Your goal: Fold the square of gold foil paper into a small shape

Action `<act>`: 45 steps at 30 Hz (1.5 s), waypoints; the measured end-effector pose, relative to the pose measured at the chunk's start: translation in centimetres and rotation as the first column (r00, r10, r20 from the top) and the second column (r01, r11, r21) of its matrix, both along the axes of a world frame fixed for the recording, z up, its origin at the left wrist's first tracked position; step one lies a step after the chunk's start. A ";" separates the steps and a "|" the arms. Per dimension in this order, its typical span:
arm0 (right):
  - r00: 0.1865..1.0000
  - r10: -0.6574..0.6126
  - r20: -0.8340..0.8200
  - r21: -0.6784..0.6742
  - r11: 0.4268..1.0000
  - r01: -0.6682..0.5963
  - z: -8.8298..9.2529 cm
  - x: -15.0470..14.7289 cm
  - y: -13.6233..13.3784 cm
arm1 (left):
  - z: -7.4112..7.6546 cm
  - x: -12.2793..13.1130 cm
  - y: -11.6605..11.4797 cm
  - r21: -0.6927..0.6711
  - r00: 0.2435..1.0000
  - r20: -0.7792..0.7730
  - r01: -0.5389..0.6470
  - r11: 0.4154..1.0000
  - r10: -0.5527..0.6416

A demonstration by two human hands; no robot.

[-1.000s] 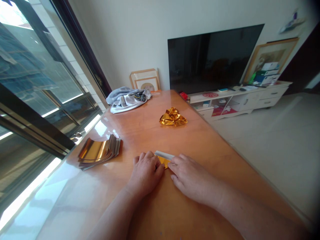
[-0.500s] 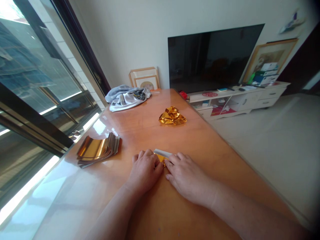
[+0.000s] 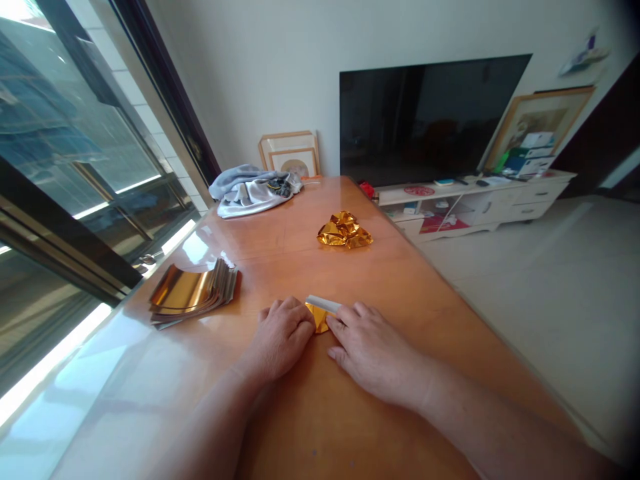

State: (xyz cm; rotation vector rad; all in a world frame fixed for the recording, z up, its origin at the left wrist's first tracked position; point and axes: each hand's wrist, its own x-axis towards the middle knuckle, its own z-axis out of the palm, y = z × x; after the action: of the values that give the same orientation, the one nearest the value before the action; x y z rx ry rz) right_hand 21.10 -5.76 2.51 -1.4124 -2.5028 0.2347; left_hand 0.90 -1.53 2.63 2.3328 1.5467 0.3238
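A small gold foil sheet with a pale grey folded strip along its far edge lies on the wooden table between both hands. My left hand has its fingers curled together at the sheet's left edge. On the right side, my right hand presses the sheet and the end of the strip with its fingers. Crumpled or folded gold foil pieces sit farther back. A fanned stack of gold sheets rests to the left.
A grey cloth bundle lies at the table's far end, near framed pictures. Beyond the right edge stand a white cabinet and a television. A window is at left.
My left hand has shifted slightly left, so more of the gold sheet shows between the hands. My right hand stays nearly in place. The view has moved slightly.
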 end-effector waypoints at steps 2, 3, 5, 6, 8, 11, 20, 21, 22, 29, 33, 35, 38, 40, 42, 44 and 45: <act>1.000 0.001 0.006 -0.004 1.000 -0.001 0.0 0.0 0.0 | 0.1 -0.1 0.0 -0.004 1.000 -0.001 0.010 1.000 -0.010; 1.000 0.002 0.008 -0.006 1.000 -0.001 0.1 0.0 0.0 | 0.2 -0.2 0.0 -0.007 1.000 -0.001 0.016 1.000 -0.016; 1.000 0.002 0.015 -0.008 1.000 -0.002 0.1 0.0 0.0 | 0.4 -0.4 -0.1 -0.008 0.999 0.000 0.039 0.999 -0.039; 1.000 0.002 0.018 -0.009 1.000 -0.002 0.2 -0.1 0.1 | 0.5 -0.5 -0.1 -0.007 0.998 -0.001 0.058 0.998 -0.058; 1.000 0.000 0.023 -0.014 1.000 0.001 0.3 0.0 0.1 | 0.7 -0.7 -0.2 0.004 0.994 -0.007 0.105 0.995 -0.105; 1.000 -0.001 0.027 -0.020 1.000 0.001 0.5 0.0 0.0 | 1.0 -1.0 -0.3 0.027 0.989 -0.015 0.150 0.988 -0.150; 1.000 -0.004 0.016 -0.022 1.000 0.004 0.2 0.0 0.0 | 0.8 -0.6 -0.8 0.130 0.992 -0.054 0.118 0.984 -0.112; 1.000 -0.004 0.008 -0.022 1.000 0.005 0.1 0.0 0.1 | 0.9 -0.5 -1.0 0.150 0.991 -0.060 0.124 0.981 -0.116; 1.000 -0.004 0.000 -0.026 1.000 0.004 0.1 0.0 0.1 | 1.0 -0.3 -1.2 0.163 0.989 -0.068 0.138 0.977 -0.128; 1.000 0.002 -0.021 -0.053 0.999 -0.003 0.0 0.1 0.2 | 1.0 -0.1 -1.5 0.181 0.974 -0.134 0.204 0.962 -0.181; 1.000 0.008 -0.024 -0.053 0.999 -0.009 0.0 0.1 0.2 | 1.3 -0.3 -2.0 0.195 0.971 -0.167 0.203 0.959 -0.172; 1.000 0.008 -0.021 -0.056 0.998 -0.009 0.0 0.0 0.2 | 1.8 -0.2 -2.7 0.203 0.967 -0.194 0.204 0.958 -0.165; 1.000 0.007 -0.017 -0.056 0.998 -0.008 0.1 0.0 0.1 | 2.5 -0.2 -3.8 0.203 0.955 -0.251 0.211 0.956 -0.158; 1.000 0.004 -0.012 -0.052 0.999 -0.005 0.1 0.0 0.0 | 2.8 -0.2 -4.2 0.203 0.947 -0.281 0.215 0.955 -0.154; 1.000 0.003 -0.001 -0.045 0.999 -0.003 0.1 0.0 0.0 | 2.9 -0.2 -4.4 0.204 0.944 -0.294 0.218 0.954 -0.153; 1.000 0.003 0.014 -0.037 0.999 -0.002 0.1 0.0 0.0 | 3.0 -0.3 -4.4 0.201 0.944 -0.292 0.218 0.955 -0.154; 1.000 0.004 0.021 -0.034 0.999 -0.004 0.1 0.0 0.0 | 3.0 -0.3 -4.3 0.198 0.945 -0.289 0.215 0.956 -0.152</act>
State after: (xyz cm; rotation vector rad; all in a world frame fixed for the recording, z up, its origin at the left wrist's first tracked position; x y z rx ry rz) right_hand 21.07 -5.75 2.57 -1.4303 -2.5305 0.2654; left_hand 0.64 -5.88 5.58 2.7780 1.4542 0.1457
